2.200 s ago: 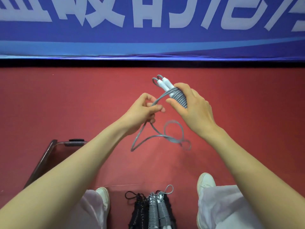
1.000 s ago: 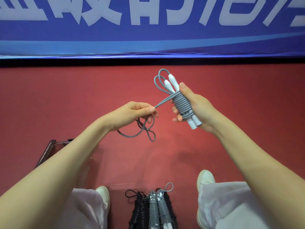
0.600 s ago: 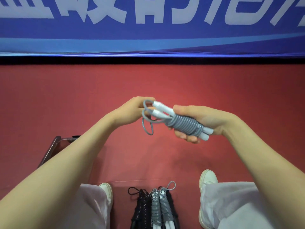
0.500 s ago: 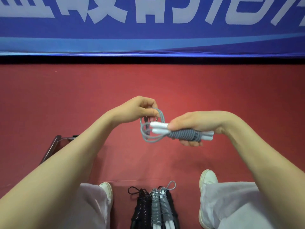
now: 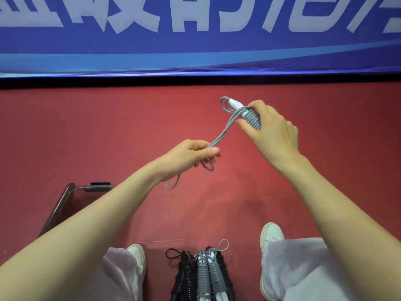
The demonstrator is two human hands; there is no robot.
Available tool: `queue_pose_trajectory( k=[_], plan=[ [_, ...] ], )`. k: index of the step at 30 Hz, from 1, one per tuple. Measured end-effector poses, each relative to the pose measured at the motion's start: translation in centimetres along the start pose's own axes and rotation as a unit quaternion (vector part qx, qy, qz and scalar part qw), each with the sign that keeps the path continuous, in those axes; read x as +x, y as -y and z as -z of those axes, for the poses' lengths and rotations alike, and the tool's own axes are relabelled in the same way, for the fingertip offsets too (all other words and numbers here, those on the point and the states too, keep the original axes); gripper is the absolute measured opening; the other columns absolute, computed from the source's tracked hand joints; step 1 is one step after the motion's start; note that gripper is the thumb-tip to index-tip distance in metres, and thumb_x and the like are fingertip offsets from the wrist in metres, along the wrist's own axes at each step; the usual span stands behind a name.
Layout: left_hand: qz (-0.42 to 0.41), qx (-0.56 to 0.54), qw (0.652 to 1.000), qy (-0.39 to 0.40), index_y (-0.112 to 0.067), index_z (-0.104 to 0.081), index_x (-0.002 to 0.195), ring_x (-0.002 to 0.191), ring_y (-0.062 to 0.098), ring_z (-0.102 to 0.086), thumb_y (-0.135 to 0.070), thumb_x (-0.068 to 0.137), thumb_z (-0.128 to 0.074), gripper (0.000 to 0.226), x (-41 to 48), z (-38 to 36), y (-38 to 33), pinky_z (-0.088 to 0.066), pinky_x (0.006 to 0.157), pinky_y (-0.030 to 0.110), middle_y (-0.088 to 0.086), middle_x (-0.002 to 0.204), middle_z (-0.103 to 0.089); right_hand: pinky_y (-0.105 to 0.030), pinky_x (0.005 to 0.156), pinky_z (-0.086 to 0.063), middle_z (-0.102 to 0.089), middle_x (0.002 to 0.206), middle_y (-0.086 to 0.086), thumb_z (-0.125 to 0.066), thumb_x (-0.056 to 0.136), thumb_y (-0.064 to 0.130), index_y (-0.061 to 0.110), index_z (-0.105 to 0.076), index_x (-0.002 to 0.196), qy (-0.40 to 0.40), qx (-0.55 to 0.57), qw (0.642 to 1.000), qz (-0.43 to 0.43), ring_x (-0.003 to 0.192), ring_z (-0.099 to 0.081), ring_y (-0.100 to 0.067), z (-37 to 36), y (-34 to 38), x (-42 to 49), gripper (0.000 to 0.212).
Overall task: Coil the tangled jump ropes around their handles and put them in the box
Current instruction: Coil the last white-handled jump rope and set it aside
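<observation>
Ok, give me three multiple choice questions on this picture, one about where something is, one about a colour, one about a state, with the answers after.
1. Where do the already coiled ropes lie?
A. on the floor between the shoes
B. inside the box
C. over the left arm

2. What colour is the rope being wound?
A. black
B. grey
C. blue

3. How is that rope now?
A. fully coiled
B. lying loose on the floor
C. partly coiled, a stretch still free

Answers:
1 A, the bundles sit on the red floor between the white shoes.
2 B, grey turns wrap the white handles.
3 C, the right hand grips the coil while the left hand pinches a free stretch, its loops dangling.
</observation>
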State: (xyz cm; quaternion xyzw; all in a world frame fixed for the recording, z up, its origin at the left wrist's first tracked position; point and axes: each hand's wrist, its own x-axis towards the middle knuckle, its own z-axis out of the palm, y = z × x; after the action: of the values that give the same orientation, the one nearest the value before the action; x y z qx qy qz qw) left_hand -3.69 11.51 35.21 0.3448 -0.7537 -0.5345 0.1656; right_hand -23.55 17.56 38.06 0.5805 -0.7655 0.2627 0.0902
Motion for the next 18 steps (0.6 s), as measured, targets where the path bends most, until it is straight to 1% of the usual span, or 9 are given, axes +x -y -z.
queue_pose_trajectory(
  k=[2, 4, 6, 7, 8, 10, 12, 15, 18],
  plan=[
    [0.004, 0.040, 0.999, -0.032, -0.020, -0.071, 0.106, 0.085, -0.008, -0.058, -0.035, 0.087, -0.069, 0.025, 0.2, -0.1, 0.3, -0.042, 0.086, 0.019, -0.012, 0.103, -0.065, -0.037, 0.067, -0.038, -0.058, 0.109, -0.004, -0.049, 0.092, 0.055, 0.024, -0.049, 0.123, -0.008, -0.042, 0.998, 0.045, 0.094, -0.062, -0.039, -0.3, 0.5, -0.4, 0.044],
    [-0.006, 0.124, 0.989, -0.085, -0.027, -0.069, 0.108, 0.111, -0.006, -0.053, -0.046, 0.084, -0.069, 0.031, 0.7, -0.2, 0.5, -0.025, 0.112, 0.034, -0.020, 0.121, -0.060, -0.036, 0.062, -0.035, -0.057, 0.109, -0.005, -0.050, 0.092, 0.053, 0.022, -0.050, 0.126, -0.004, -0.082, 0.993, 0.089, 0.094, -0.062, -0.037, -0.7, 1.0, -0.8, 0.045],
    [-0.015, 0.216, 0.966, -0.139, -0.027, -0.063, 0.119, 0.124, 0.002, -0.047, -0.047, 0.086, -0.065, 0.039, 0.7, -0.1, 0.2, -0.002, 0.119, 0.043, -0.016, 0.132, -0.054, -0.035, 0.058, -0.034, -0.057, 0.107, -0.004, -0.052, 0.092, 0.051, 0.022, -0.052, 0.126, -0.002, -0.102, 0.987, 0.128, 0.092, -0.062, -0.035, -1.3, 1.3, -1.0, 0.044],
    [-0.030, 0.222, 0.962, -0.154, -0.025, -0.060, 0.124, 0.124, 0.004, -0.048, -0.044, 0.086, -0.066, 0.043, 0.8, -0.1, 0.3, -0.002, 0.119, 0.043, -0.013, 0.133, -0.054, -0.034, 0.056, -0.034, -0.058, 0.104, -0.004, -0.053, 0.091, 0.050, 0.022, -0.054, 0.125, -0.002, -0.103, 0.984, 0.148, 0.088, -0.063, -0.034, -1.6, 1.4, -1.1, 0.043],
    [-0.048, 0.200, 0.967, -0.151, -0.026, -0.058, 0.125, 0.122, 0.005, -0.050, -0.041, 0.085, -0.069, 0.044, 0.8, 0.0, 0.3, -0.012, 0.119, 0.041, -0.012, 0.132, -0.056, -0.034, 0.053, -0.036, -0.059, 0.099, -0.004, -0.055, 0.090, 0.049, 0.021, -0.056, 0.121, -0.002, -0.100, 0.981, 0.167, 0.083, -0.063, -0.034, -1.9, 1.4, -1.2, 0.042],
    [-0.069, 0.119, 0.984, -0.110, -0.030, -0.063, 0.114, 0.116, 0.001, -0.056, -0.035, 0.084, -0.073, 0.032, 0.5, 0.2, 0.5, -0.037, 0.108, 0.033, -0.013, 0.123, -0.064, -0.030, 0.046, -0.037, -0.060, 0.088, -0.004, -0.054, 0.086, 0.051, 0.020, -0.062, 0.113, -0.015, -0.082, 0.979, 0.188, 0.070, -0.064, -0.032, -2.2, 1.5, -1.5, 0.041],
    [-0.064, 0.032, 0.994, -0.087, -0.022, -0.068, 0.099, 0.107, 0.007, -0.064, -0.029, 0.082, -0.073, 0.019, 0.2, 0.4, 0.4, -0.048, 0.100, 0.036, -0.007, 0.109, -0.071, -0.026, 0.042, -0.034, -0.060, 0.082, -0.002, -0.049, 0.083, 0.053, 0.020, -0.064, 0.107, -0.039, -0.064, 0.978, 0.192, 0.062, -0.063, -0.030, -2.2, 1.7, -1.6, 0.043],
    [-0.058, -0.115, 0.985, -0.115, -0.009, -0.054, 0.086, 0.082, 0.025, -0.073, -0.012, 0.084, -0.064, 0.011, 0.3, 0.6, 0.4, -0.056, 0.081, 0.038, 0.008, 0.095, -0.073, -0.025, 0.044, -0.031, -0.060, 0.083, -0.003, -0.063, 0.081, 0.049, 0.019, -0.063, 0.108, -0.059, -0.063, 0.978, 0.192, 0.062, -0.063, -0.030, -2.3, 1.8, -1.6, 0.040],
    [-0.043, -0.152, 0.981, -0.117, -0.011, -0.045, 0.090, 0.066, 0.017, -0.065, 0.004, 0.089, -0.049, 0.015, 0.2, 0.2, -0.4, -0.052, 0.062, 0.026, 0.003, 0.081, -0.071, -0.030, 0.051, -0.032, -0.060, 0.095, -0.005, -0.063, 0.086, 0.048, 0.019, -0.059, 0.118, -0.044, -0.062, 0.986, 0.151, 0.078, -0.064, -0.032, -2.0, 1.9, -1.5, 0.043]
  ],
)
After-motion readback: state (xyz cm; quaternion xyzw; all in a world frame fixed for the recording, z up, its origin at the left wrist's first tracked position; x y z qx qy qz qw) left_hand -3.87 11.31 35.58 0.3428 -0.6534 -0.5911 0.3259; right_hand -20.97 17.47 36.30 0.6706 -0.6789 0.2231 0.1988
